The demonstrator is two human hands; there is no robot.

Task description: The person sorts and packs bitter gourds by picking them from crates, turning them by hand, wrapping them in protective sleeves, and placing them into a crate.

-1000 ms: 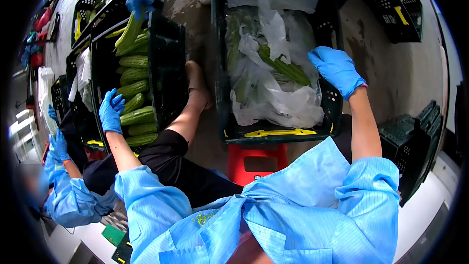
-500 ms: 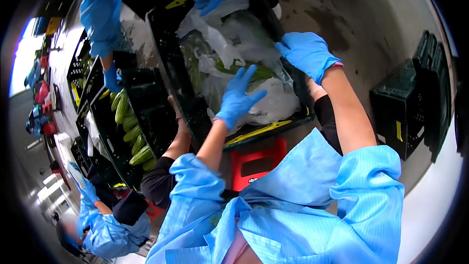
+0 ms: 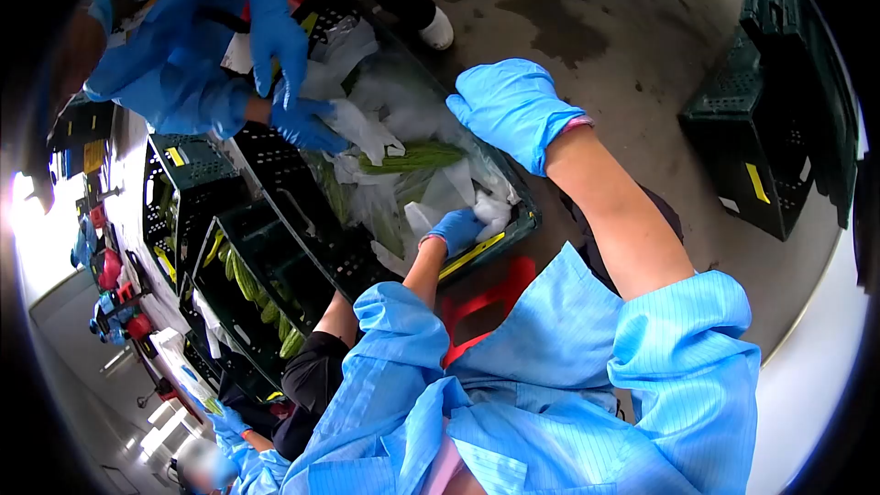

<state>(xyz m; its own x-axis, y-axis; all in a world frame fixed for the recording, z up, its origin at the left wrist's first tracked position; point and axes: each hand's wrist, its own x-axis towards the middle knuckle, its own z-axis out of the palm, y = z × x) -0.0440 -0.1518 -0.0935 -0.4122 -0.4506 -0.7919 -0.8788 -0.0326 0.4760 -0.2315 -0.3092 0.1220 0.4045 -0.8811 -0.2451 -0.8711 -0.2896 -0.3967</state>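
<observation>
Green gourd (image 3: 412, 158) lies amid plastic in crate (image 3: 521, 223)

The left hand (image 3: 458, 231) touches white plastic (image 3: 492, 211) inside the crate's near end; its grip is unclear. The right hand (image 3: 513, 110), fingers bent, is by the side rim, hold unclear.

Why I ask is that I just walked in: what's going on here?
The person's left hand is down in a dark crate, at bunched plastic near the yellow handle. The right hand is beside the crate's long side. A co-worker's hands are farther up, by more plastic. Long green vegetables lie among it.
</observation>
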